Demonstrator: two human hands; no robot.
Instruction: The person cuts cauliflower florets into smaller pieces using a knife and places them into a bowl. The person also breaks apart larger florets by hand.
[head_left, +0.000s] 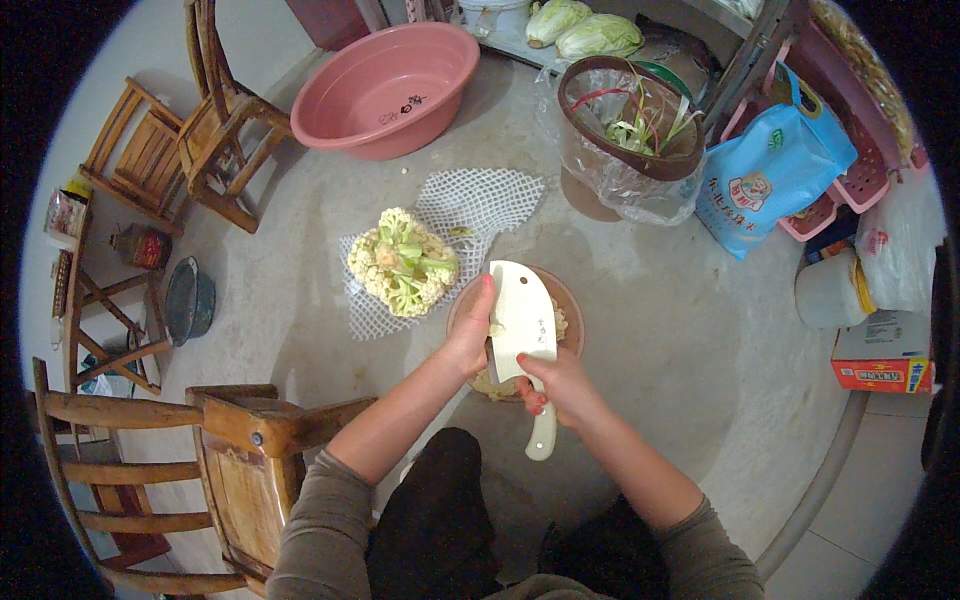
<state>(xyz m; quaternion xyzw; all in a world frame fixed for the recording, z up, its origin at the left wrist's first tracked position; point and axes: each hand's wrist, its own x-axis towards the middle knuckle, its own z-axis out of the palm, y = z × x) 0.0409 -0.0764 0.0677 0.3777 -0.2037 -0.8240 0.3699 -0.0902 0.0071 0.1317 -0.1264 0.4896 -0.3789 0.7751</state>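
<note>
My right hand grips a kitchen cleaver with a pale handle, its broad blade pointing away from me and bearing writing. Close against the blade's left edge, my left hand has its fingers curled around a small pale cauliflower piece, mostly hidden by the hand and blade. Below both hands a round pinkish-brown basin holds cauliflower pieces; the cleaver covers much of it. A cut cauliflower head lies stem up on white foam netting, left of and beyond the basin.
A large pink tub and a brown bin lined with plastic, holding scraps, stand ahead. Napa cabbages lie beyond. On the right are a blue bag and a carton. Wooden chairs line the left.
</note>
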